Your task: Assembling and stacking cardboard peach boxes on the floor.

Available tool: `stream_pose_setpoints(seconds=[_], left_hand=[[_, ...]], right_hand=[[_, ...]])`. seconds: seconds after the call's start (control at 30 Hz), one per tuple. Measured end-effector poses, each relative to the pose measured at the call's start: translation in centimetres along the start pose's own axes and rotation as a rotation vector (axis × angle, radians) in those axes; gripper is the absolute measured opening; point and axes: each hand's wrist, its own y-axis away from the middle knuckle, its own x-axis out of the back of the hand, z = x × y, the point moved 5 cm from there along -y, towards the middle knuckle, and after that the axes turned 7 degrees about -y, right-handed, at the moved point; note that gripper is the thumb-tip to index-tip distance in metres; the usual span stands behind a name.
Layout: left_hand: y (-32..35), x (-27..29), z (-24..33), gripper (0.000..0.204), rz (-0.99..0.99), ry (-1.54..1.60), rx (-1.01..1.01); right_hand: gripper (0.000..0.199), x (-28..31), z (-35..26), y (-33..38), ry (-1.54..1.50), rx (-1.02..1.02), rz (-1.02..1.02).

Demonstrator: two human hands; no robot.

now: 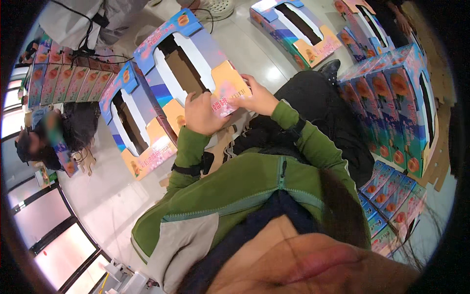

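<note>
Bending over my lap, I have both hands at the near end of a printed cardboard carton (229,81), blue and pink with an orange end and a long cut-out in its top. It stands in front of me, tilted in view, its far end pointing up and left. My right hand (258,99) is partly open, fingers round the right corner of the orange end. My left hand (203,115) is half curled at the left corner, against the orange end; I cannot tell how firmly it grips. A second carton (157,153) is just beside it, on the left. Farther off, a third carton (313,50) lies on the pale floor (100,196); stacked cartons (384,93) rise on my right.
</note>
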Motion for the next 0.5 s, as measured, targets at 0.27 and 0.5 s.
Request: stream_pose_setpoints(seconds=[0.27, 0.5], left_hand=[[-1.7, 0.6, 4.5, 0.056, 0.081, 0.047, -0.076], [-6.0, 1.3, 11.9, 0.058, 0.126, 0.18, -0.172]], right_hand=[[0.093, 4.2, -0.6, 2.0, -0.219, 0.074, 0.131], [0.065, 11.9, -3.0, 7.5, -0.475, 0.274, 0.419]])
